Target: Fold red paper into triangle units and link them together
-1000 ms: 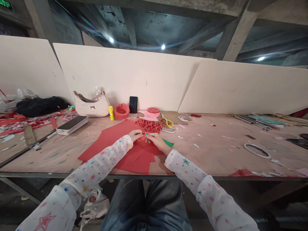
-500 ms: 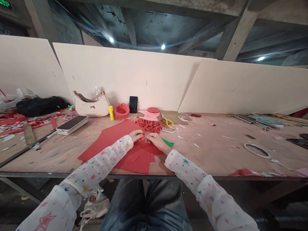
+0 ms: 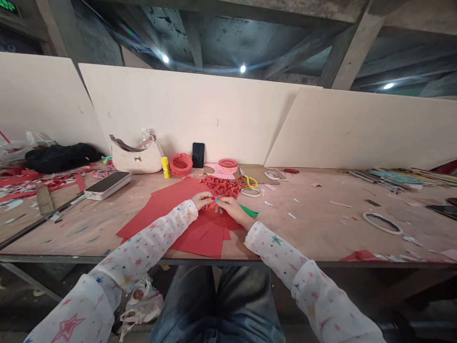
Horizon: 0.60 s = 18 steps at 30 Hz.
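Barely anything has moved since the earlier frame: left hand (image 3: 203, 200) and right hand (image 3: 232, 206) stay close together at centre frame, fingertips pinching a small red paper piece (image 3: 213, 204) over red sheets (image 3: 160, 209), just below folded red pieces (image 3: 220, 185).

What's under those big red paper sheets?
The pinkish-brown tabletop shows around the red sheets, which overlap and partly hide one another. Anything else beneath them is covered, so I can't tell.

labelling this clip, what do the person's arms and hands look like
Both arms wear long white sleeves printed with pink, blue, green and yellow stars. The left hand and right hand are ungloved; the right thumbnail is painted teal.
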{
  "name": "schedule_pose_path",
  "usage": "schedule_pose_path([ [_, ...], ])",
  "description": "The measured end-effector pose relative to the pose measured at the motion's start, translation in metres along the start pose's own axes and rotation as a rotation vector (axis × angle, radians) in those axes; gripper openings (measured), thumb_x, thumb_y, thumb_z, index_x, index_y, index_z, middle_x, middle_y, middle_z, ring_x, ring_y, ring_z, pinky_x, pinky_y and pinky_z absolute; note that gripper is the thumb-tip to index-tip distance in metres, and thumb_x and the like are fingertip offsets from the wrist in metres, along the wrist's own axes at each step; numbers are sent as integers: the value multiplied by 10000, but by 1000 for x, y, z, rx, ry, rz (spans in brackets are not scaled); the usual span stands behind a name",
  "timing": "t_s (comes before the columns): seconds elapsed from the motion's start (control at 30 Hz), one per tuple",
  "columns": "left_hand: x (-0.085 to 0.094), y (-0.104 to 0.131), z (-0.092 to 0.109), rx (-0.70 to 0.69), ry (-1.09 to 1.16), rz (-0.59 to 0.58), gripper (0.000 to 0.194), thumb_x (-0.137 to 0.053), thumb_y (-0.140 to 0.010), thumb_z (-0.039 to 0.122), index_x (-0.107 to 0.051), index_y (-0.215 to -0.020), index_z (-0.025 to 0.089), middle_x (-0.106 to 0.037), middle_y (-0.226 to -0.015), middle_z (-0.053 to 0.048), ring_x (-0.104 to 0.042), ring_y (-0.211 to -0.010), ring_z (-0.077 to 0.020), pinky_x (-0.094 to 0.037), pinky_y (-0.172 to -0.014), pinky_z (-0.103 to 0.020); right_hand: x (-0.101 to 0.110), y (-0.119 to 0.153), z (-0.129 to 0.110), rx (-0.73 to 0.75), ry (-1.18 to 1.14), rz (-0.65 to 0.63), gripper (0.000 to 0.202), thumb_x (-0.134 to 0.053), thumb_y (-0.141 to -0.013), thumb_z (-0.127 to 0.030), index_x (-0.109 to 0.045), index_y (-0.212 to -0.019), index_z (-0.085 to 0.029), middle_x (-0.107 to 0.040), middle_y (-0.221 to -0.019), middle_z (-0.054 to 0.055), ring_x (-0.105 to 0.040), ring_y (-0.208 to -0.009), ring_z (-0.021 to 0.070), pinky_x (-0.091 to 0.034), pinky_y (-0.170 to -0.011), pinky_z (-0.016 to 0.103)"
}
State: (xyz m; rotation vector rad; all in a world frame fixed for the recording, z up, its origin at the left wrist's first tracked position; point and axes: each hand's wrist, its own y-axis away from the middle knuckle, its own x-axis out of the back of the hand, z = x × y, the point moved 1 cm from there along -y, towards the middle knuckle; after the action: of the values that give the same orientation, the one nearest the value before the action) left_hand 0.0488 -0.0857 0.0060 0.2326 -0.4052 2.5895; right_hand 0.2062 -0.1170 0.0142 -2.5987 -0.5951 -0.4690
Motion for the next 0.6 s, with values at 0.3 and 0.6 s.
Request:
schedule_pose_path([
  [0.3, -1, 0, -1, 9, 20, 13, 306, -526, -683, 418, -434, -627, 131, -391, -437, 80, -325, -342, -29, -246, -360, -162, 0, 1, -3, 13, -23, -24, 402, -383, -789, -425, -557, -569, -137, -553, -572, 14, -475, -540, 99, -361, -582, 229],
  [0.6, 0, -1, -4, 22, 23, -10, 322, -531, -680, 434, -440, -629, 129, -403, -446, 74, -352, -350, -30, -262, -362, -159, 0, 1, -4, 4, -35, -41, 394, -382, -788, -422, -563, -584, -138, -573, -588, 24, -478, -532, 101, -365, -576, 231],
])
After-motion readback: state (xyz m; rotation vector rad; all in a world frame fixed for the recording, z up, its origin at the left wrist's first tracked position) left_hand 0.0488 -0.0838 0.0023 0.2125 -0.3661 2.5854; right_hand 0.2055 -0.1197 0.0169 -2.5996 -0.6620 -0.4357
